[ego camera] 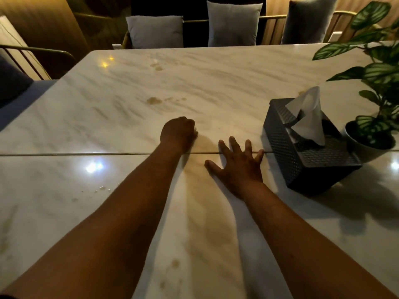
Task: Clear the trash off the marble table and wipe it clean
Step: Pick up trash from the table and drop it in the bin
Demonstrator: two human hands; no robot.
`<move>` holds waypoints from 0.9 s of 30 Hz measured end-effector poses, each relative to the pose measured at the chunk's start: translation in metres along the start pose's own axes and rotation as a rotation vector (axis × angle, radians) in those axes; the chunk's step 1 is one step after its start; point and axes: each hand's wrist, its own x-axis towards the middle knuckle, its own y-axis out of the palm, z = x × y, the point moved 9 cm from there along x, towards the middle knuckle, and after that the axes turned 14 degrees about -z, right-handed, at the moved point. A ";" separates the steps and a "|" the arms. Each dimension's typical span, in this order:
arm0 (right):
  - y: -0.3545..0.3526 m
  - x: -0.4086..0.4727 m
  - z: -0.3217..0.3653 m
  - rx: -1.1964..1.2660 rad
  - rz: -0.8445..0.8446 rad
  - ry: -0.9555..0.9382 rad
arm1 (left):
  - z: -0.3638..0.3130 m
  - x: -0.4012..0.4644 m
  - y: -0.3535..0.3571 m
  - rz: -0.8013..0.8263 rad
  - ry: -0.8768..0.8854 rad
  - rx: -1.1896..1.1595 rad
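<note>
Both hands are out over the marble table. Right hand lies flat, fingers spread, palm pressing the top across the seam. Left hand is curled knuckles-up just past the seam; whether it holds a cloth or scrap I cannot tell, since nothing shows from under it.

No loose trash is visible, so wiping looks like what remains: brown stains sit beyond the left hand, more near the far edge, and droplets by the left forearm.

Risk: a wide sweep to the right could knock the tissue box, which stands just beside the right fingers, into the plant pot touching it. Leaves overhang that corner and hinder reaching it. Cushioned chairs line the far side
</note>
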 end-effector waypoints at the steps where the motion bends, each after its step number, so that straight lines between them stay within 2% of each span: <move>1: 0.000 0.000 0.000 -0.005 0.008 -0.002 | -0.003 -0.008 -0.005 -0.005 -0.025 -0.023; 5: -0.001 0.001 0.001 -0.019 0.113 0.020 | -0.014 -0.050 -0.040 -0.085 -0.185 -0.091; 8: -0.017 -0.007 0.003 0.009 0.204 0.029 | -0.027 -0.087 -0.062 -0.093 -0.310 -0.266; 12: -0.058 -0.060 0.009 0.047 0.276 -0.018 | -0.057 -0.136 -0.094 -0.063 -0.326 -0.402; 16: -0.107 -0.142 -0.007 0.262 0.164 0.133 | -0.096 -0.181 -0.134 -0.051 -0.323 -0.497; 19: -0.151 -0.202 -0.031 0.309 0.068 0.236 | -0.144 -0.206 -0.176 0.038 -0.294 -0.489; 22: -0.195 -0.255 -0.064 0.345 -0.041 0.311 | -0.196 -0.227 -0.223 0.071 -0.377 -0.513; 25: -0.231 -0.304 -0.115 0.359 -0.093 0.380 | -0.264 -0.248 -0.243 0.166 -0.334 -0.554; 27: -0.250 -0.329 -0.153 0.307 -0.127 0.366 | -0.307 -0.258 -0.247 0.176 -0.249 -0.497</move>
